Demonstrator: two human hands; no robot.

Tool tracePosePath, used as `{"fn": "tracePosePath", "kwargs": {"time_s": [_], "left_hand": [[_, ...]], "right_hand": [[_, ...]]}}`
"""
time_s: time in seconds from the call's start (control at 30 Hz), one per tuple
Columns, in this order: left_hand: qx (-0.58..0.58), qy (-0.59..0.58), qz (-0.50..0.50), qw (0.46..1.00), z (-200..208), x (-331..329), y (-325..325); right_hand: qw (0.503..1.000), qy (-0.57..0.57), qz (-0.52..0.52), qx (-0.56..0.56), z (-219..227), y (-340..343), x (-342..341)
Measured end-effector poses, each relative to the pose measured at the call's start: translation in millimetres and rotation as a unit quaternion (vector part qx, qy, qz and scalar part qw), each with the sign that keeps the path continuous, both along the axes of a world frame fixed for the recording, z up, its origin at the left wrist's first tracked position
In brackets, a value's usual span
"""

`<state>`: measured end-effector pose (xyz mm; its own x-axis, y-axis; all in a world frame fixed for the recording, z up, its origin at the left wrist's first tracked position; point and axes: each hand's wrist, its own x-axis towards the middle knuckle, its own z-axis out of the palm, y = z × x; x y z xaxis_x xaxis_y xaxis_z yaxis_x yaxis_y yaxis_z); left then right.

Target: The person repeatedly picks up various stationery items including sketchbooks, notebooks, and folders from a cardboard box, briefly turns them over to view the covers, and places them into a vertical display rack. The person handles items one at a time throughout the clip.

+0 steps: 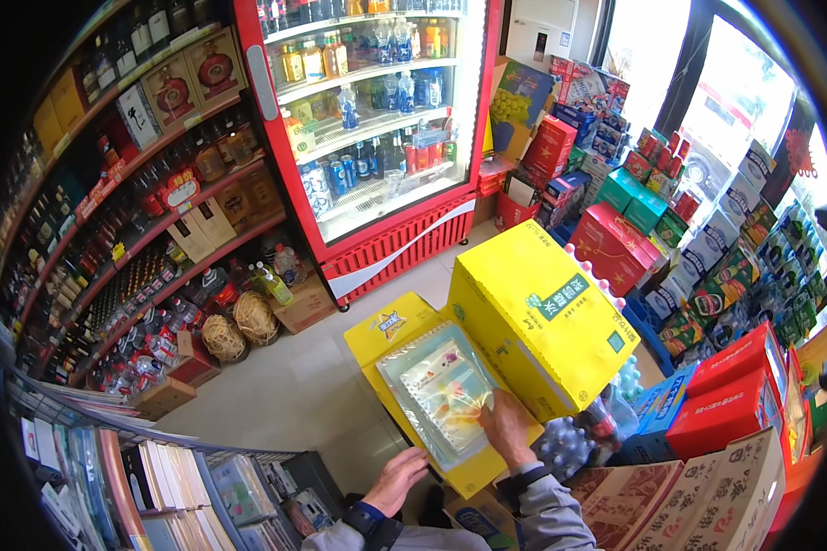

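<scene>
Before me a flat yellow cardboard piece (390, 321) bears a small stack of thin items in clear plastic. On top is a plastic-wrapped notebook (436, 369) with a pale patterned cover. My right hand (508, 427) is closed at the notebook's right edge; its fingertips are partly hidden. Near the lower left edge of the cardboard, my left hand (397, 482) has its fingers stretched out, with nothing seen in them. A large yellow carton (533, 317) stands just beyond, to the right of the stack.
A red-framed drinks fridge (400, 248) stands ahead. Bottle shelves (138, 234) line the left side, with a rack of notebooks and papers (170, 482) at the lower left. Stacked red boxes (730, 390) and long cartons (708, 496) crowd the right. Tiled floor (276, 395) shows between.
</scene>
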<state>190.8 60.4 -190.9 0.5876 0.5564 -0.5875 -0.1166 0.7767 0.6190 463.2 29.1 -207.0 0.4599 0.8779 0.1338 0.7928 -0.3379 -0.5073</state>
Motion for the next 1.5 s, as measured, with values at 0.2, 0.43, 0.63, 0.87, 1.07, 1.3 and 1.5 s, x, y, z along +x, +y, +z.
{"fn": "tracePosePath", "kwargs": {"time_s": [0.2, 0.43, 0.63, 0.87, 1.07, 1.3, 1.5], "left_hand": [[0.028, 0.006, 0.006, 1.0, -14, 27, -1], [0.052, 0.114, 0.032, 0.992, -7, 29, 5], [-0.007, 0.029, 0.02, 0.999, 21, 15, 18], [0.007, -0.023, -0.036, 0.999, 57, -8, 6], [-0.04, -0.073, 0.112, 0.99, 65, -55, -1], [0.002, -0.044, 0.191, 0.981, 73, -82, -14], [0.034, -0.032, 0.243, 0.969, 66, -107, -21]], "right_hand": [[0.999, -0.033, -0.014, 0.031, 11, -29, -40], [0.994, 0.094, -0.046, 0.013, 21, -47, -64], [0.831, 0.531, -0.157, 0.059, 14, -54, -59], [0.694, 0.716, -0.072, 0.012, 56, -57, -62], [0.698, 0.713, 0.035, -0.057, 78, -52, -89], [0.67, 0.729, 0.1, -0.101, 80, -41, -122], [0.652, 0.734, 0.117, -0.148, 95, -35, -129]]}}
